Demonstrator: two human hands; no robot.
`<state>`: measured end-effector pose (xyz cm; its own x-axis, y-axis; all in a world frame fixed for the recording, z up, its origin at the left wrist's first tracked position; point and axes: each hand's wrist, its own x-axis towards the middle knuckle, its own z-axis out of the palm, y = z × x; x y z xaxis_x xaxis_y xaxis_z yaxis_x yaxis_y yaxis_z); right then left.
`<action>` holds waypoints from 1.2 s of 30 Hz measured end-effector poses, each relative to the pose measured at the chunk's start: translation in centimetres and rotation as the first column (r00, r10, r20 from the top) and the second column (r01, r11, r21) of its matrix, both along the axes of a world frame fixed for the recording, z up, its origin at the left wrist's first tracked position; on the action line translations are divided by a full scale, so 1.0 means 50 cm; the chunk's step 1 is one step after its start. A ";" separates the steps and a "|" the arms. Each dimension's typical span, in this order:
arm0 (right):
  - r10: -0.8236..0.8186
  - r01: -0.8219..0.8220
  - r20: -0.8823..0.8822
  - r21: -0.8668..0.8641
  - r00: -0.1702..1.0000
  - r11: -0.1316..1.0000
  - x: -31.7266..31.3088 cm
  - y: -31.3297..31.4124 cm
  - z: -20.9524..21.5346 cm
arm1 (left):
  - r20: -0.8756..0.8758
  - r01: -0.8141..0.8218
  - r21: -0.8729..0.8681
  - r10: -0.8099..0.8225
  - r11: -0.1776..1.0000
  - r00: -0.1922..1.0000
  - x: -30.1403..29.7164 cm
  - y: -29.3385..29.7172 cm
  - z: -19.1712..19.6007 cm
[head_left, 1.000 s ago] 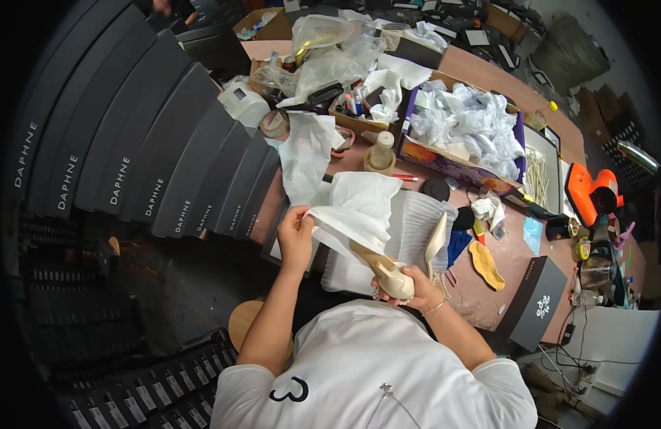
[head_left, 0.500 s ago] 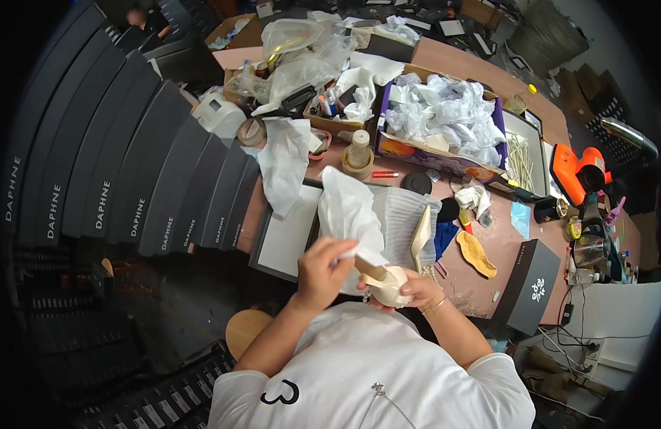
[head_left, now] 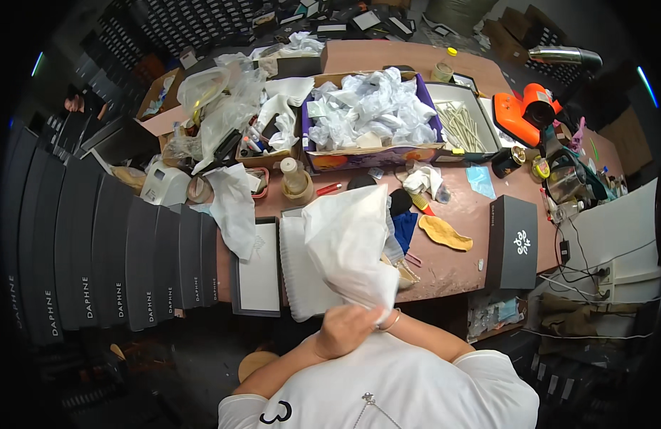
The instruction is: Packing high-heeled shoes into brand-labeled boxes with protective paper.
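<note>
My left hand (head_left: 348, 330) is closed, knuckles up, round the lower end of a white sheet of wrapping paper (head_left: 348, 239), which rises crumpled over the table's front edge. My right forearm, with a bracelet (head_left: 392, 320) at the wrist, reaches in behind the sheet; the right hand is hidden by the paper and my left hand. The cream shoe seen earlier in my hands does not show. Just right of the sheet, part of a cream shoe with a pearl strap (head_left: 408, 272) peeks out. Under the sheet lies pale ribbed packing material (head_left: 300, 275).
An open shoe box (head_left: 257, 297) lies left, near tall stacks of dark shoe boxes (head_left: 120, 250). A dark lidded box (head_left: 511, 243) stands right. Behind are a carton of crumpled paper (head_left: 373, 159), a box of sticks (head_left: 460, 125), a yellow insole-shaped pad (head_left: 445, 233) and an orange device (head_left: 516, 118).
The sheet has swung toward me and now covers the shoe and my right hand. My left hand has come lower, closing on the paper. The view has turned to the right.
</note>
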<state>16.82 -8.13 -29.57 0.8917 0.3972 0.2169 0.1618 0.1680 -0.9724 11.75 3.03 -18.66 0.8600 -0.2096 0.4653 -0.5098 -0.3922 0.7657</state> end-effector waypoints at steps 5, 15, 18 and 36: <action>0.253 0.005 0.261 -0.705 0.932 0.710 0.074 -0.042 0.139 | -0.525 -0.526 -0.470 0.255 0.709 0.812 0.003 0.029 -0.074; 0.153 0.591 0.764 -0.594 0.627 0.546 0.116 -0.139 0.286 | -0.598 -0.572 -0.744 0.037 0.347 0.800 0.018 0.010 -0.059; 0.055 -0.064 -0.036 -0.716 0.998 0.695 0.116 -0.189 0.175 | -0.607 -0.570 -0.741 0.007 0.354 0.794 0.030 0.001 -0.050; -0.084 0.157 0.156 -0.544 0.984 0.824 0.142 -0.183 0.243 | -0.597 -0.556 -0.688 0.072 0.466 0.799 0.021 0.041 -0.031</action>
<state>23.90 -17.29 -17.44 0.9219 0.3736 0.1021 0.2662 -0.4198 -0.8677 12.77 5.06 -20.21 0.9101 0.3744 -0.1774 -0.0142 0.4562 0.8897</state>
